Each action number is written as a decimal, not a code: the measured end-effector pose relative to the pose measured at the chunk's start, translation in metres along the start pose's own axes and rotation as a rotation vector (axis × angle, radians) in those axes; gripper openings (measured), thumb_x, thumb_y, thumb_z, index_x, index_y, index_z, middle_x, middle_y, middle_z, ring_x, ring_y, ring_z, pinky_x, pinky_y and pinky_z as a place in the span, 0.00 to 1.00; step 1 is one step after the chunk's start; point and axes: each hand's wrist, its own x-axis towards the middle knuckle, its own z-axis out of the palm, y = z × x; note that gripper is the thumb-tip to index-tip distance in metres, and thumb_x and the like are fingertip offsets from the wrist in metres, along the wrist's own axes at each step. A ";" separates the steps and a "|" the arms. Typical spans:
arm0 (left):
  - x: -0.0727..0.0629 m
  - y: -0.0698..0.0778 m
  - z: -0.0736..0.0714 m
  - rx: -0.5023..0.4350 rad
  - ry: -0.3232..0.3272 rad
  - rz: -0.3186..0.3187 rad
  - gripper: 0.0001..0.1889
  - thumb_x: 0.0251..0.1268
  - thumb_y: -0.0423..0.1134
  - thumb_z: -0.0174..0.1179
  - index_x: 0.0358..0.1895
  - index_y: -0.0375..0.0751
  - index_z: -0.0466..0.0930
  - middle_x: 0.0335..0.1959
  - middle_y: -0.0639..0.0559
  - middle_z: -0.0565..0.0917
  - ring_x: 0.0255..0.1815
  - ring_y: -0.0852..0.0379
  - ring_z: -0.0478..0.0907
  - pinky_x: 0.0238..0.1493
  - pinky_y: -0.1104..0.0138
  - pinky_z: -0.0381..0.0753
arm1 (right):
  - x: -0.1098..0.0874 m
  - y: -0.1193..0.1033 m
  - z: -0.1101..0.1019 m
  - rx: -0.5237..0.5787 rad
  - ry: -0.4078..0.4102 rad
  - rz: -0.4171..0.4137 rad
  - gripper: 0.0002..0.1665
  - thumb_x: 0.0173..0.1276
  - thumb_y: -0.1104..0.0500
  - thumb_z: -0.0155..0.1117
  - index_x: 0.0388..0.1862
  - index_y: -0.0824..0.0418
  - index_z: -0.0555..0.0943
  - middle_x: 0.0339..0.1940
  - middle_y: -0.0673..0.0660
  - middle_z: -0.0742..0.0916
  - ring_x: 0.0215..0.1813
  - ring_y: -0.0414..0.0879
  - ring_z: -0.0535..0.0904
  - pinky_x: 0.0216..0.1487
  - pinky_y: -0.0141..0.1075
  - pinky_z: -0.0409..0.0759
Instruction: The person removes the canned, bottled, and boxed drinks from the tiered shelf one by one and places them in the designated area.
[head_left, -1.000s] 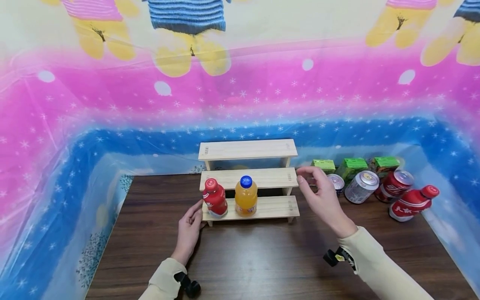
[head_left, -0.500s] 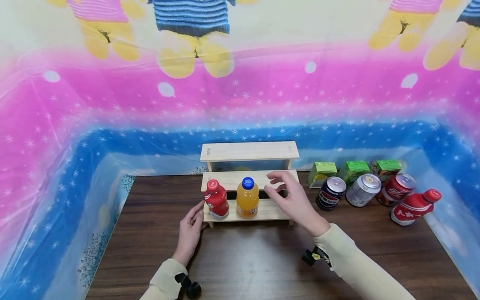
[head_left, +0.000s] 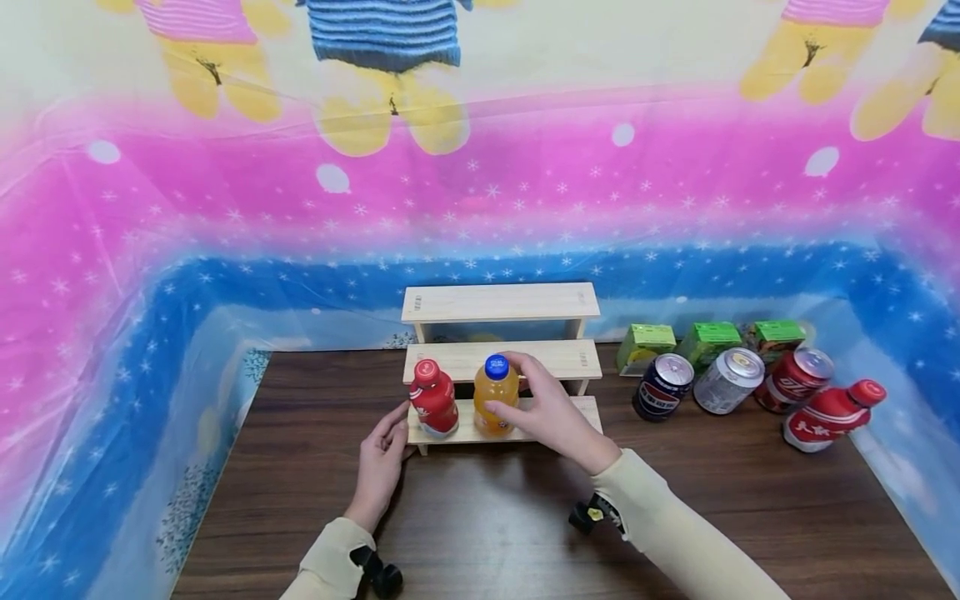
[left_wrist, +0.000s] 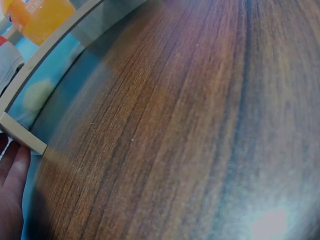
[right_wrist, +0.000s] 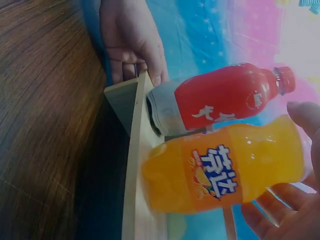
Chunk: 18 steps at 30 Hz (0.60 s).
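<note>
An orange soda bottle [head_left: 495, 393] with a blue cap stands on the lowest step of a wooden three-tier shelf [head_left: 577, 421]. My right hand [head_left: 551, 412] is around it, thumb on the near side and fingers behind. In the right wrist view, a gap shows between thumb tip [right_wrist: 299, 111] and bottle, while the fingers [right_wrist: 262, 215] sit right at its far side. Left of it on that step stands a red-capped red bottle [head_left: 433, 400]. My left hand [head_left: 381, 462] rests at the step's left end, with its fingers [left_wrist: 19, 162] against the wooden leg.
Right of the shelf stand several green drink cartons [head_left: 647, 348], a dark can [head_left: 662, 387], a silver can [head_left: 727, 382], a red can [head_left: 795, 379] and another red bottle [head_left: 828, 417]. A printed cloth [head_left: 480, 208] hangs behind the brown table [head_left: 480, 533].
My right hand has moved left from the shelf's right end to the orange soda bottle, its fingers now around it. My left hand has stayed at the shelf's left end.
</note>
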 end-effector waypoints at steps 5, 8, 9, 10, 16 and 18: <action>0.000 -0.001 0.002 0.008 -0.005 0.001 0.22 0.84 0.41 0.52 0.75 0.49 0.74 0.52 0.42 0.82 0.60 0.53 0.80 0.54 0.67 0.86 | 0.002 0.004 0.008 0.013 0.007 0.026 0.41 0.67 0.56 0.77 0.74 0.58 0.69 0.64 0.54 0.82 0.65 0.53 0.79 0.67 0.55 0.79; 0.000 -0.002 0.001 0.014 0.003 0.007 0.22 0.84 0.41 0.52 0.75 0.48 0.74 0.52 0.42 0.81 0.60 0.52 0.80 0.54 0.66 0.86 | 0.001 0.007 0.011 0.019 0.016 0.055 0.41 0.67 0.56 0.77 0.74 0.56 0.68 0.64 0.54 0.83 0.66 0.53 0.79 0.68 0.55 0.79; 0.000 -0.002 0.001 0.013 0.005 0.010 0.22 0.84 0.41 0.52 0.75 0.47 0.74 0.50 0.43 0.81 0.59 0.52 0.80 0.54 0.67 0.86 | 0.001 0.007 0.012 0.021 0.024 0.066 0.41 0.66 0.56 0.78 0.74 0.56 0.68 0.64 0.54 0.83 0.66 0.53 0.79 0.67 0.55 0.79; 0.000 -0.002 0.001 0.011 0.008 0.009 0.21 0.84 0.40 0.52 0.75 0.48 0.74 0.48 0.43 0.80 0.58 0.52 0.80 0.53 0.67 0.86 | 0.000 0.008 0.012 0.028 0.032 0.076 0.41 0.66 0.56 0.78 0.74 0.55 0.69 0.64 0.53 0.83 0.65 0.53 0.80 0.67 0.56 0.80; 0.002 -0.002 0.001 0.015 0.008 -0.006 0.21 0.84 0.40 0.52 0.75 0.49 0.74 0.47 0.43 0.80 0.60 0.52 0.79 0.53 0.68 0.86 | -0.006 0.007 0.009 0.019 0.075 0.102 0.40 0.63 0.54 0.81 0.71 0.53 0.73 0.62 0.51 0.84 0.64 0.52 0.81 0.65 0.56 0.81; 0.002 -0.002 0.001 0.016 0.005 -0.008 0.21 0.84 0.40 0.52 0.75 0.50 0.74 0.49 0.44 0.81 0.61 0.52 0.79 0.54 0.68 0.86 | -0.010 0.006 0.006 -0.004 0.084 0.104 0.40 0.63 0.53 0.81 0.71 0.53 0.73 0.62 0.50 0.84 0.64 0.51 0.81 0.66 0.56 0.81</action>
